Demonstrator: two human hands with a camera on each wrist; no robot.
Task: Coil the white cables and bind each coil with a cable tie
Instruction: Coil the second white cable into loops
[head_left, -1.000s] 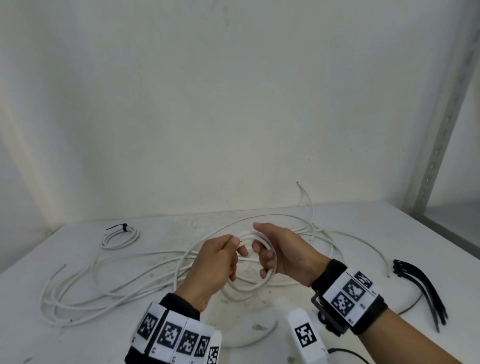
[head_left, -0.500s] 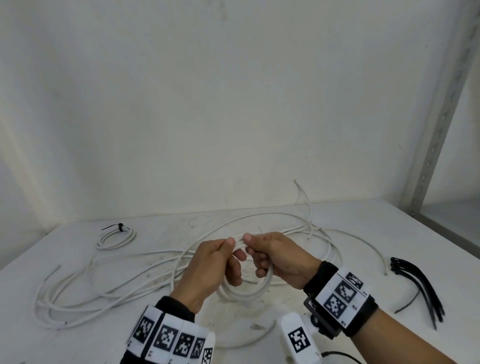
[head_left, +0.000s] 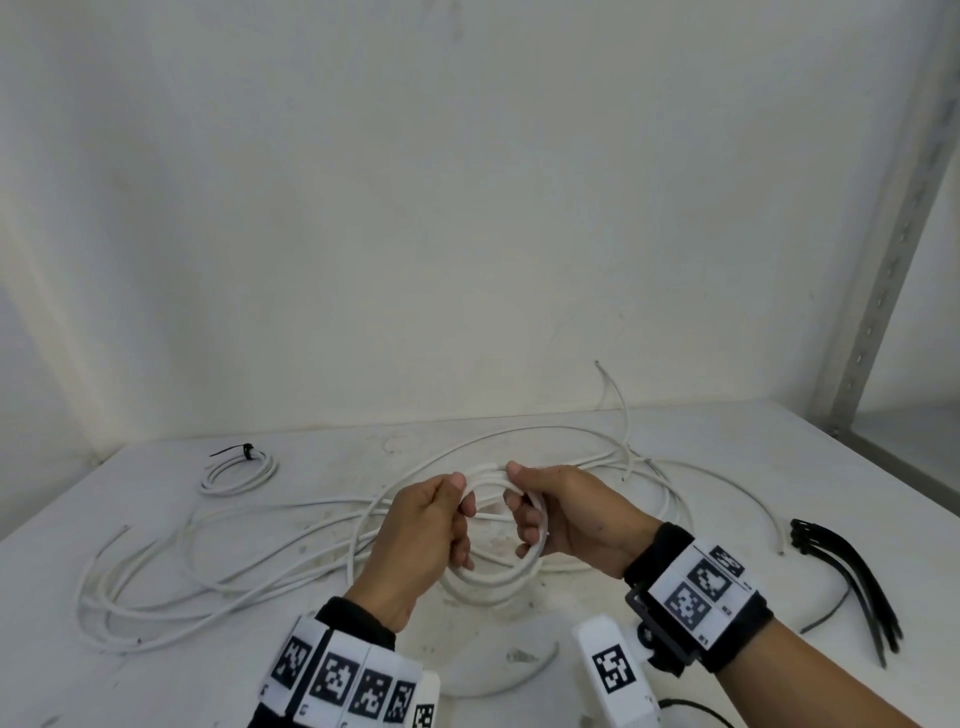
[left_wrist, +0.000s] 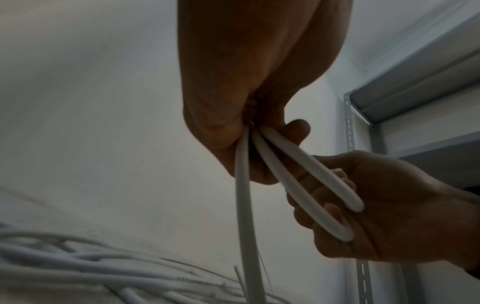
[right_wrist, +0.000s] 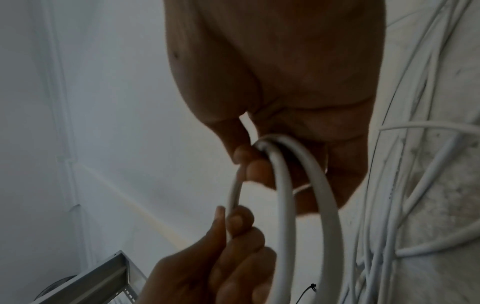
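White cable coil (head_left: 496, 564) sits lower centre of my view; my left hand (head_left: 423, 535) and right hand (head_left: 569, 512) both pinch its top loops.

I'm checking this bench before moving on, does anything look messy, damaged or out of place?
Mostly the loose white cables: they sprawl tangled over the table, one end sticking up by the wall. A short offcut lies near the front edge. The tied coil and the black cable ties look orderly.
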